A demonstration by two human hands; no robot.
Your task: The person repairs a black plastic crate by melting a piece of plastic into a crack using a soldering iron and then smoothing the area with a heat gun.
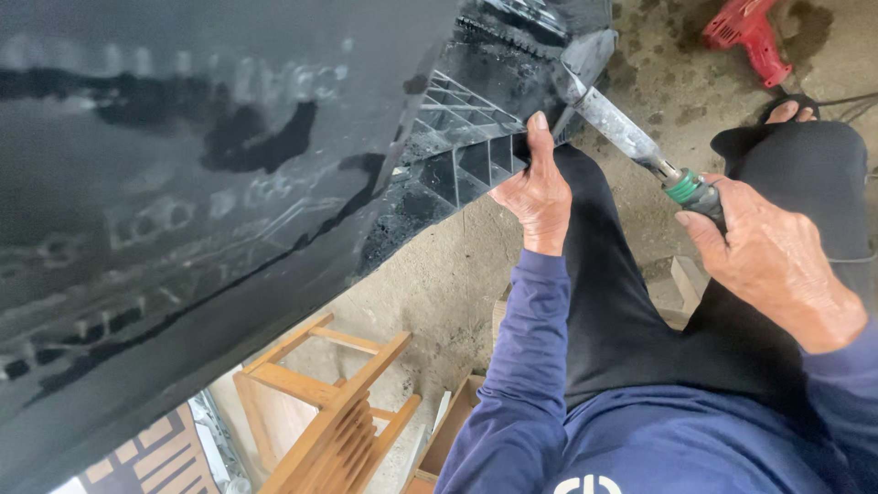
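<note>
The big black panel [183,201] blocks the whole left. Bare floor [439,284] lies open beneath its edge, narrowed by the wooden stool [334,412] and the knees [796,155].

Ribbed black plastic panel [457,155] (tilted), flat-bladed tool [622,128] against it

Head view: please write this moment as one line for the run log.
left hand: grips edge of black ribbed plastic panel | right hand: holds metal-bladed tool, tip at panel | red power tool: on floor
</note>
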